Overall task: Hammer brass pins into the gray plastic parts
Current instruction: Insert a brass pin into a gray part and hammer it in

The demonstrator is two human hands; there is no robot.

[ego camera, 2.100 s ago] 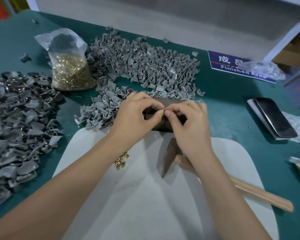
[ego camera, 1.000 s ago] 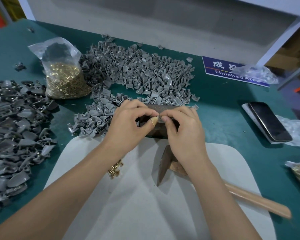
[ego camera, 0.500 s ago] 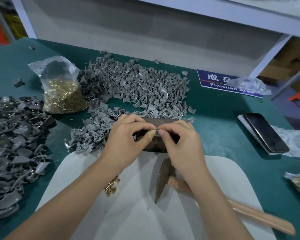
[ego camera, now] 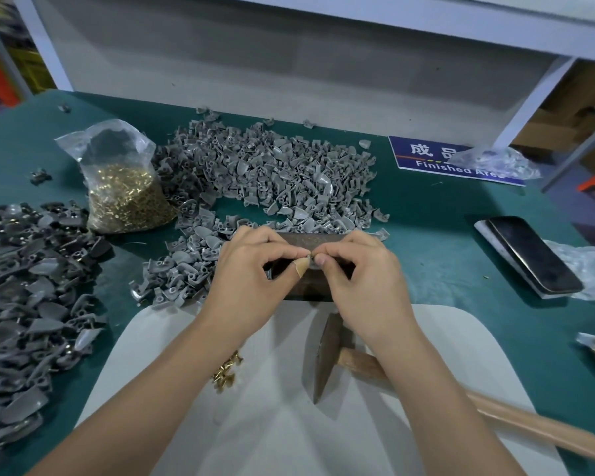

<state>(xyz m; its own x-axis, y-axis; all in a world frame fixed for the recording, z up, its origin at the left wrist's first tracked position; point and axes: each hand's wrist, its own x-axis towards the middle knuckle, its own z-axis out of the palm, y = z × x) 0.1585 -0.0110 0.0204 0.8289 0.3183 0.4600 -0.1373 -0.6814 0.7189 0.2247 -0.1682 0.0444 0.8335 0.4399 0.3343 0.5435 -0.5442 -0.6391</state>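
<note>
My left hand (ego camera: 251,280) and my right hand (ego camera: 361,280) meet fingertip to fingertip over a dark metal block (ego camera: 310,286). My left hand pinches a small gray plastic part (ego camera: 312,264), its thumb taped. My right hand pinches a brass pin (ego camera: 312,251) at the part's top. A hammer (ego camera: 327,355) with a wooden handle lies on the white pad (ego camera: 272,424) under my right wrist. A few loose brass pins (ego camera: 225,371) lie on the pad beside my left forearm.
A pile of gray plastic parts (ego camera: 272,176) spreads behind the block, another darker heap (ego camera: 24,286) lies at left. A clear bag of brass pins (ego camera: 124,187) stands at back left. A phone (ego camera: 529,255) and a blue sign (ego camera: 437,159) sit at right.
The hands keep their pinch over the block and have barely shifted. The camera has tilted up, so everything sits lower in view.
</note>
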